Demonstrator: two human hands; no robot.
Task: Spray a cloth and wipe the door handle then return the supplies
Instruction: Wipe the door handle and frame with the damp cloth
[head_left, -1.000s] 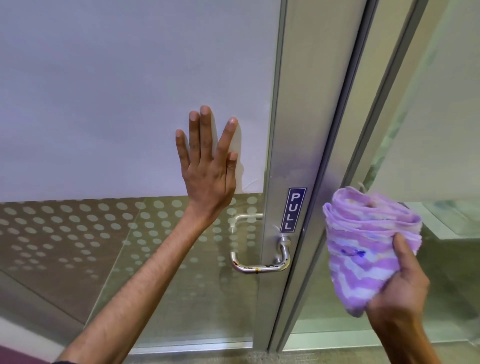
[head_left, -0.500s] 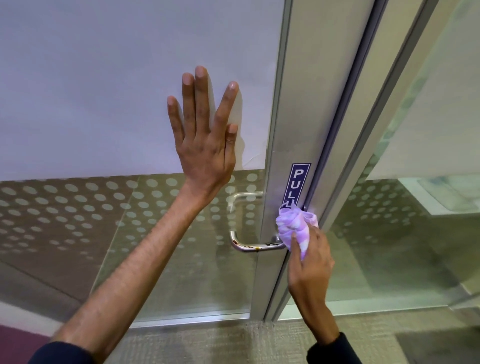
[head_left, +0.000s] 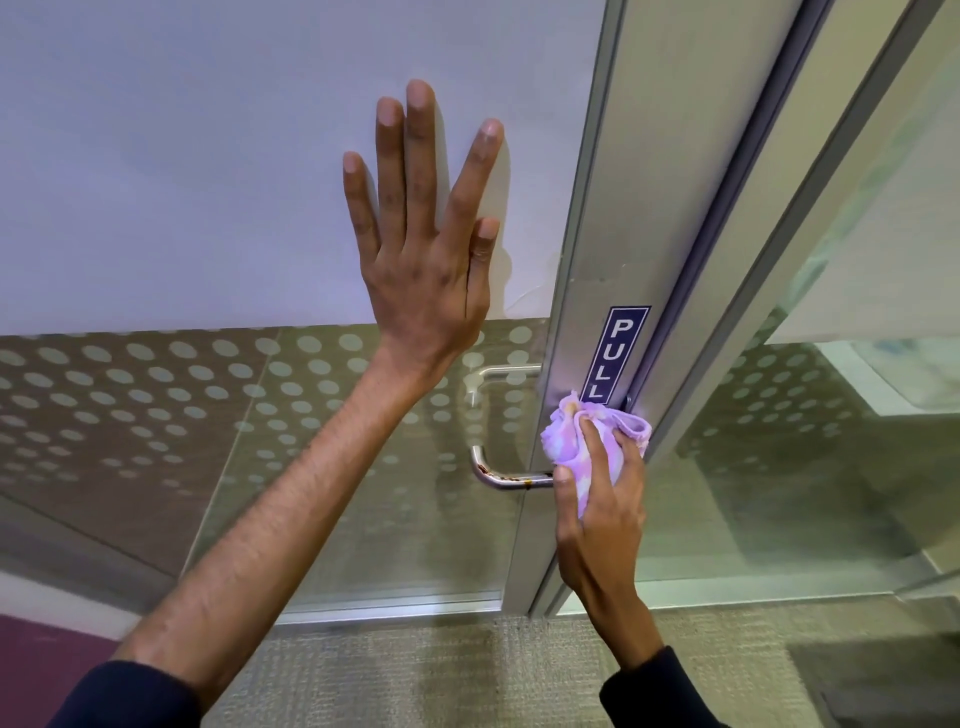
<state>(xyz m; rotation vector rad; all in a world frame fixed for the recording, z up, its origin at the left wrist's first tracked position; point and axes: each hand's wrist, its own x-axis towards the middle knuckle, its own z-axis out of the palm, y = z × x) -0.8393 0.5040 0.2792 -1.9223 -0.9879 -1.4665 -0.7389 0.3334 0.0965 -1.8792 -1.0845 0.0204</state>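
A steel lever door handle (head_left: 506, 477) juts left from the aluminium door frame (head_left: 644, 156), with brown specks along its bar. My right hand (head_left: 597, 512) grips a bunched purple-and-white cloth (head_left: 576, 447) and presses it against the handle's base, just under the blue PULL sign (head_left: 621, 353). The cloth covers the handle's pivot. My left hand (head_left: 423, 244) lies flat on the frosted glass door panel (head_left: 208, 156), fingers spread, above and left of the handle. No spray bottle is in view.
A second handle (head_left: 496, 376) shows through the dotted glass on the door's far side. Right of the frame is a fixed glass panel (head_left: 779, 467). Beige carpet (head_left: 467, 670) runs along the bottom, with a dark mat (head_left: 883, 680) at the lower right.
My right hand carried the cloth from mid-air at the right onto the handle's base and has since shifted slightly on it. My left hand has stayed flat on the glass.
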